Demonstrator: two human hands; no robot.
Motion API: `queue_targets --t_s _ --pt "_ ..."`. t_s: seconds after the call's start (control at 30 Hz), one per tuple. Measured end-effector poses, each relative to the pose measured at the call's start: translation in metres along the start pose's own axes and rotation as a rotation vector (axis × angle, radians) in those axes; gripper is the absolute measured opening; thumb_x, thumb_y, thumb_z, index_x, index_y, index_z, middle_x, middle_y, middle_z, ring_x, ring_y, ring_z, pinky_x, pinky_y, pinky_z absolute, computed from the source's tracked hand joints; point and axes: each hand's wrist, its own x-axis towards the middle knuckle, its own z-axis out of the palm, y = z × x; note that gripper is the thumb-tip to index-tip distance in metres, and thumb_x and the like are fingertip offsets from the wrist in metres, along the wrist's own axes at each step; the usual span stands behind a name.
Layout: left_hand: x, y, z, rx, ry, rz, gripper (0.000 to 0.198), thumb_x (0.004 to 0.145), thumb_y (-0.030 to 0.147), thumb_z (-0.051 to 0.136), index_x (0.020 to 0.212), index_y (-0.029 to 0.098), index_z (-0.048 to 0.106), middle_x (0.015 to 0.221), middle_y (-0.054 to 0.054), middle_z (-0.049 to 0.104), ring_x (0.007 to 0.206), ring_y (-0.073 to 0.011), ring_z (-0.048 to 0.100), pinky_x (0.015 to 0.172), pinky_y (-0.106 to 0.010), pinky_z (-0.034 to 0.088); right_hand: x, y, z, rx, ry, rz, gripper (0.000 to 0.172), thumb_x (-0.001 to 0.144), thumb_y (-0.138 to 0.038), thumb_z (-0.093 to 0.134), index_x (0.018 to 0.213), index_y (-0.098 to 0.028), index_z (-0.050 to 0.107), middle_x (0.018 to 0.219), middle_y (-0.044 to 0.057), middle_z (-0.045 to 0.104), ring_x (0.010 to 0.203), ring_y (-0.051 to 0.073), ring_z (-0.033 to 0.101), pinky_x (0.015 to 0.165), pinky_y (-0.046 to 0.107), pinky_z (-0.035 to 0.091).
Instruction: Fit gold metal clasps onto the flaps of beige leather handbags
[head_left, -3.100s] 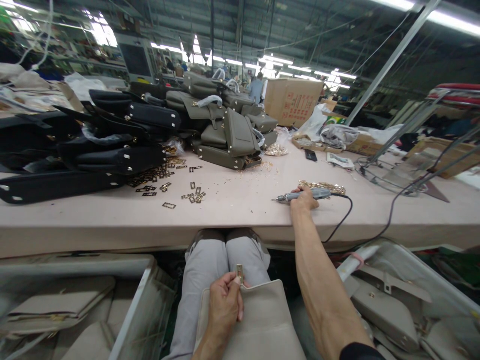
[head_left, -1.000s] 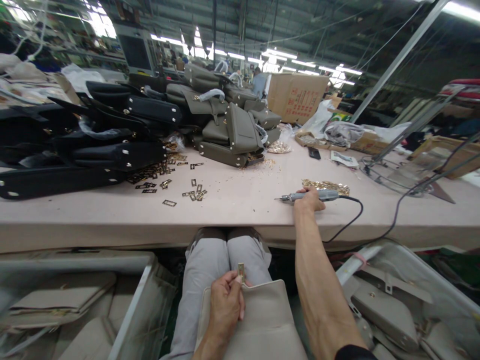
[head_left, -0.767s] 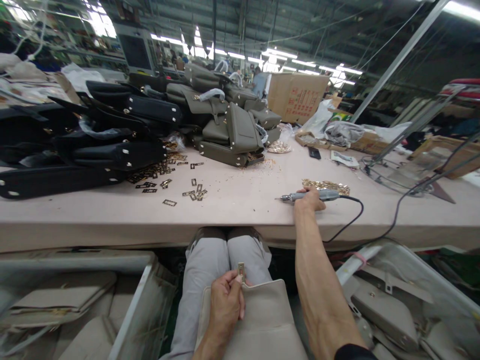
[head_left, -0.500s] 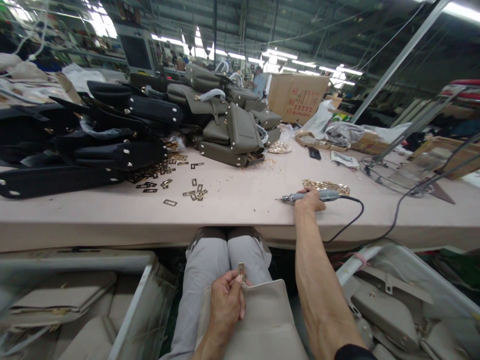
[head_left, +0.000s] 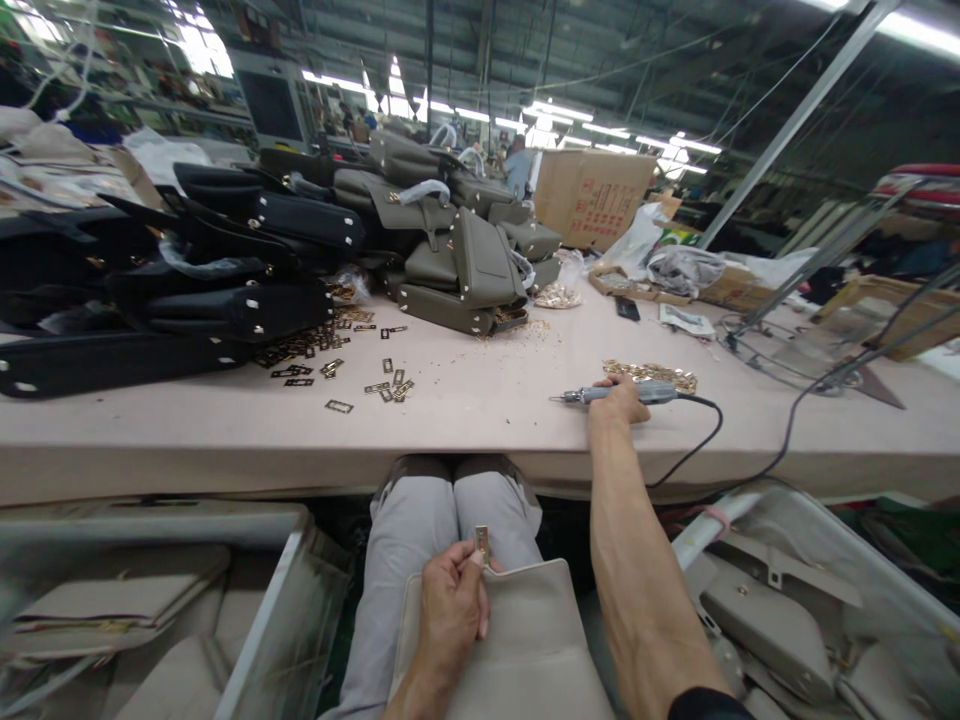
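Observation:
On my lap lies a beige bag flap (head_left: 536, 620). My left hand (head_left: 454, 595) is closed at its top edge, pinching a small gold metal plate (head_left: 481, 541) between thumb and fingers. My right arm stretches out to the table, where my right hand (head_left: 619, 402) is wrapped around a grey electric screwdriver (head_left: 660, 393). The screwdriver lies nearly level, its bit pointing left, and a dark cable leaves its right end. Just behind it is a pile of small gold metal pieces (head_left: 652, 375). Loose rectangular metal frames (head_left: 340, 406) are scattered further left on the table.
Black bags (head_left: 180, 310) and olive-grey bags (head_left: 465, 270) are heaped at the back left. A wire stand (head_left: 780, 330) is at the right. Bins with beige bags flank my legs, one at left (head_left: 262, 600) and one at right (head_left: 840, 540). A cardboard box (head_left: 592, 198) stands behind.

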Motion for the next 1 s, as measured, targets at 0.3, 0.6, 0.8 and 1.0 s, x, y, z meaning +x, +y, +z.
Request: queue_targets --t_s 0.3,0.6,0.8,1.0 --pt "-0.002 -0.001 0.0 0.004 0.006 0.007 0.044 0.092 0.053 0.059 0.084 0.011 0.065 0.034 0.002 0.048 0.025 -0.0081 0.031 0.034 -0.018 0.015 0.003 0.005 0.003 0.0 0.009 -0.018 0.038 0.072 -0.002 0.06 0.083 -0.024 0.032 0.066 -0.006 0.056 0.044 0.01 0.053 0.032 0.019 0.048" --pt "-0.002 0.002 0.003 -0.009 0.005 -0.004 0.046 0.09 0.056 0.061 0.084 0.011 0.064 0.034 0.001 0.048 0.024 -0.0082 0.03 0.034 -0.019 0.014 0.011 -0.002 0.009 -0.021 -0.009 -0.015 0.041 0.071 0.002 0.06 0.083 -0.025 0.031 0.066 -0.007 0.056 0.043 0.008 0.051 0.033 0.018 0.047" --pt "-0.004 0.005 0.005 -0.006 -0.007 -0.015 0.046 0.09 0.057 0.061 0.084 0.011 0.065 0.033 0.003 0.046 0.025 -0.0082 0.03 0.035 -0.019 0.014 0.023 -0.008 0.008 -0.025 -0.074 0.005 0.037 0.069 0.003 0.061 0.081 -0.022 0.036 0.067 -0.006 0.057 0.043 0.008 0.051 0.033 0.017 0.047" --pt "-0.001 0.001 0.005 0.02 -0.02 -0.009 0.047 0.092 0.057 0.059 0.086 0.011 0.066 0.033 0.002 0.047 0.025 -0.0079 0.029 0.035 -0.02 0.014 0.03 -0.007 0.008 -0.021 -0.11 0.024 0.032 0.07 0.004 0.059 0.08 -0.02 0.041 0.067 -0.005 0.059 0.043 0.008 0.05 0.032 0.017 0.044"
